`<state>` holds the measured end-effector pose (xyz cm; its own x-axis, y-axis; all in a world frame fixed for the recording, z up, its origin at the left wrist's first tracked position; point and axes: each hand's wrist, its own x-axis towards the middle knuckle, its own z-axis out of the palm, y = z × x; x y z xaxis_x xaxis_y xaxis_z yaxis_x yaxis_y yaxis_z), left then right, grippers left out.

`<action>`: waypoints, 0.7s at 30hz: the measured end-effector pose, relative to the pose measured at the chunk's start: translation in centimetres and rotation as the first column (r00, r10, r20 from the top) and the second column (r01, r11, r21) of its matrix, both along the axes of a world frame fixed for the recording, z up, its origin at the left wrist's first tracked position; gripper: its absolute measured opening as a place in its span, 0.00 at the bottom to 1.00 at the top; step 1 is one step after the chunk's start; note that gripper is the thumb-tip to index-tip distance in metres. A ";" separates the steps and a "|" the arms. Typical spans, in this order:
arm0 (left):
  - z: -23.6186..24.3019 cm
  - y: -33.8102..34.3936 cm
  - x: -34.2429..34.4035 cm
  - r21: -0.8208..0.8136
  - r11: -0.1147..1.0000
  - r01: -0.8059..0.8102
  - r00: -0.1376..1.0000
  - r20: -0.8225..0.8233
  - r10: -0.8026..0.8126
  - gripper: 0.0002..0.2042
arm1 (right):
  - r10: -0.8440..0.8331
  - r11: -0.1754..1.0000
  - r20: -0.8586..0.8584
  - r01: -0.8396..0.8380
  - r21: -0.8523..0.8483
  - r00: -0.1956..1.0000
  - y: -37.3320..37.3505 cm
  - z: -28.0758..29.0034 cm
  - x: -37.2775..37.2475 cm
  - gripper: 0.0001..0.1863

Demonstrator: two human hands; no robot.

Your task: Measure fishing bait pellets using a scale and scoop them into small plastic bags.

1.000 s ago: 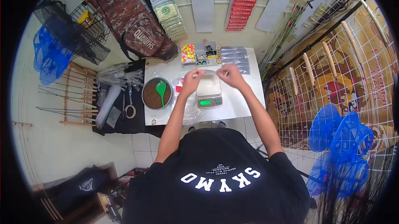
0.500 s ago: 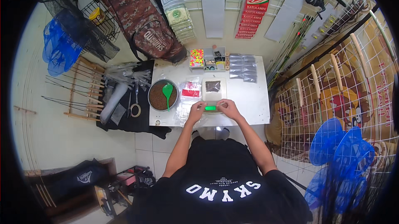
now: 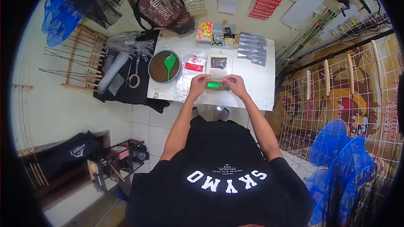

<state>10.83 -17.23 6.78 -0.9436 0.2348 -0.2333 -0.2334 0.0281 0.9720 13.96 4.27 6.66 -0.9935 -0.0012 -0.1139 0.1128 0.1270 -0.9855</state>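
Your left hand (image 3: 198,84) and right hand (image 3: 235,85) sit at the front edge of the small scale (image 3: 218,84), center-upper frame, on the white table (image 3: 261,84). The scale's green display faces you, btwn the two hands; left fingertips touch its left front corner, right fingertips its right front corner. Fingers on both look curled inward toward the scale base, but too small to tell if they're pinching anything or just resting, so can't call it.

Key relation: a small clear bag of dark pellets (image 3: 218,62) lies on the scale's pan, just beyond your fingertips, i.e. straight up-frame from both hands. Its long axis runs roughly away from you. Both hands abt equally near; bag sits centered btwn them, not touching either.

Left of the scale: clear plastic bags (image 3: 189,69) w/ a red label, then a round bowl of brown pellets (image 3: 160,69) w/ a green scoop (image 3: 169,63) in it. Packets and a compartment box (image 3: 216,33) line the table's far edge.
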 end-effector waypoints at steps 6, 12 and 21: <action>0.6 0.4 0.0 -0.028 1.000 -0.010 1.000 -0.023 0.010 0.12 | -0.088 0.994 -0.070 0.092 0.057 0.994 0.5 1.2 0.1 0.06; 0.5 -0.2 0.4 -0.053 0.998 0.016 0.994 -0.105 -0.022 0.11 | 0.033 0.998 -0.043 -0.035 -0.049 0.999 1.0 1.6 0.3 0.07; 1.0 0.3 -0.8 -0.014 0.999 0.030 0.997 -0.065 -0.031 0.11 | 0.090 0.934 0.028 -0.075 -0.349 0.996 1.6 2.3 -1.2 0.07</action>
